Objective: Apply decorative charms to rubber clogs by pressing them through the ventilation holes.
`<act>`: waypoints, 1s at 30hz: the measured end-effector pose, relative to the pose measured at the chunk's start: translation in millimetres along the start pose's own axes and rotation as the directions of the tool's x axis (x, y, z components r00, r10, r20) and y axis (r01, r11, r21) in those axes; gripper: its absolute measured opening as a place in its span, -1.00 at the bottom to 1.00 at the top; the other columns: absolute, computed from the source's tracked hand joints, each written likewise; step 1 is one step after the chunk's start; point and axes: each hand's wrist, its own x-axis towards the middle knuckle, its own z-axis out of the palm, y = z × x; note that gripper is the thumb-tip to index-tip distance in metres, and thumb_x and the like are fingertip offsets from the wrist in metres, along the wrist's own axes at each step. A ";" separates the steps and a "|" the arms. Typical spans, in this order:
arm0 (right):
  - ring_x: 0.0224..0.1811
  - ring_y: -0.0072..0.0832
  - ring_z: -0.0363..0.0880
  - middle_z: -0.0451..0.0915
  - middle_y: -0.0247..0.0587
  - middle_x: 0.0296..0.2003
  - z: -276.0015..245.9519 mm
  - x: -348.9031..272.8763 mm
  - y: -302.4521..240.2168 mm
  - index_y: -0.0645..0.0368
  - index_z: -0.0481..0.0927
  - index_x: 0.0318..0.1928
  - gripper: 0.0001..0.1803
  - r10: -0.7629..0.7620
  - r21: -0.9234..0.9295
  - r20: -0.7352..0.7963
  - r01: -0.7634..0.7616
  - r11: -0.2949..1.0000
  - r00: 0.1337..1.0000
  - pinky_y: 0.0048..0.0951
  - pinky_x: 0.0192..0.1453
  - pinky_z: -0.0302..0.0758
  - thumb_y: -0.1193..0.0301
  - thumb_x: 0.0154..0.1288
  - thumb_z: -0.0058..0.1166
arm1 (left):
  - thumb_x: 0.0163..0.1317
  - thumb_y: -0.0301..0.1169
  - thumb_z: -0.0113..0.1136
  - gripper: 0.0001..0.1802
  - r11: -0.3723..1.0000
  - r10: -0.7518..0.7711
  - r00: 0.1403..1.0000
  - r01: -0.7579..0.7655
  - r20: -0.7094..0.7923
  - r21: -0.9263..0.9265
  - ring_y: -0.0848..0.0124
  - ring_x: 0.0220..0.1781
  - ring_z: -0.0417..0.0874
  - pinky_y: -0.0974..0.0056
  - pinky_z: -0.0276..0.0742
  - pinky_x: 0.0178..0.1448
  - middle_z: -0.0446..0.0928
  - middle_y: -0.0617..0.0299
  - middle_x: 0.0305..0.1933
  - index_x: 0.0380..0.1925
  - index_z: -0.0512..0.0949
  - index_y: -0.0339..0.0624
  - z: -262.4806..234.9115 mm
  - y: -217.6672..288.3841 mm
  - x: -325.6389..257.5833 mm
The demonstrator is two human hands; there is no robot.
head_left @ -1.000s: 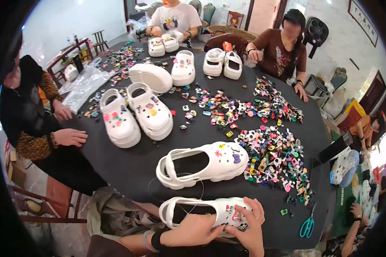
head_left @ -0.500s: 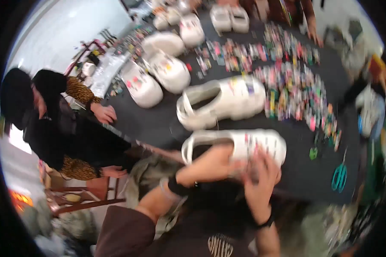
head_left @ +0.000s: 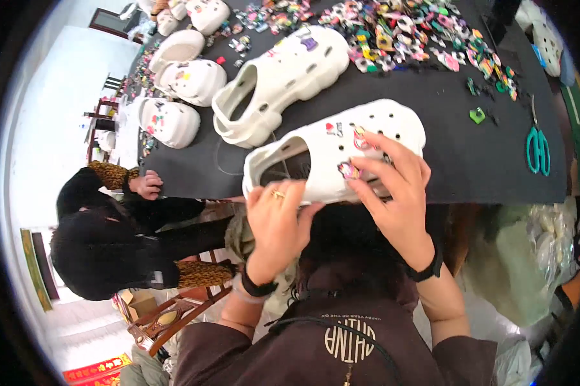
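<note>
A white clog (head_left: 327, 143) with holes lies at the table's near edge, its toe pointing right. Small charms sit on its upper, among them a red-and-white one (head_left: 362, 137). My left hand (head_left: 276, 225) grips the near side by the heel opening, fingers over the rim. At the vamp, my right hand (head_left: 398, 193) pinches a pink-and-dark charm (head_left: 349, 170) between thumb and forefinger against the shoe. Whether the charm's stem is in a hole is hidden. Just beyond lies a second white clog (head_left: 289, 78), also with charms, including a purple one.
Heaps of colourful charms (head_left: 393, 35) cover the far table. More white clogs (head_left: 169, 122) stand at the far left. Teal-handled scissors (head_left: 537, 149) and a green charm (head_left: 476, 115) lie at right. A person in black (head_left: 110, 238) sits at left, one hand on the table.
My left hand has drawn back from the middle of the clog to its heel side. My right hand stays over the upper, fingers now at the charm. The whole view has shifted.
</note>
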 end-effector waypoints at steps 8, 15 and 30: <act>0.06 -0.42 0.46 0.55 -0.35 -0.02 16.7 -4.5 7.7 0.06 0.56 -0.41 -0.81 0.008 0.017 -0.115 -0.006 1.000 0.993 -0.37 0.14 0.13 0.37 -0.04 0.31 | -0.12 -0.32 0.36 -0.66 0.998 -0.051 0.997 0.050 -0.060 -0.027 0.29 -0.37 0.51 0.20 0.25 -0.18 0.51 0.27 -0.42 -0.33 0.50 -0.15 9.5 -2.7 -7.1; 0.10 -0.42 0.43 0.50 -0.36 0.04 14.9 -7.2 17.4 0.03 0.54 -0.33 -0.77 -0.054 0.055 -0.071 0.058 0.997 0.996 -0.33 0.19 0.12 0.34 -0.02 0.29 | -0.15 -0.33 0.37 -0.63 1.000 -0.028 0.996 0.028 -0.081 0.001 0.26 -0.35 0.50 0.19 0.23 -0.19 0.50 0.24 -0.41 -0.32 0.49 -0.18 16.5 -4.9 -7.4; -0.18 -0.42 0.53 0.53 -0.09 -0.22 22.0 -33.9 -2.1 0.29 0.37 0.00 -0.70 0.458 0.436 0.140 -0.470 0.768 0.878 -0.46 -0.10 0.46 0.52 0.26 0.04 | -0.09 -0.50 0.34 -0.75 0.982 -0.020 0.998 0.009 -0.058 -0.190 0.11 -0.28 0.59 0.17 0.48 -0.17 0.58 0.13 -0.37 -0.34 0.59 -0.25 -1.9 31.1 41.4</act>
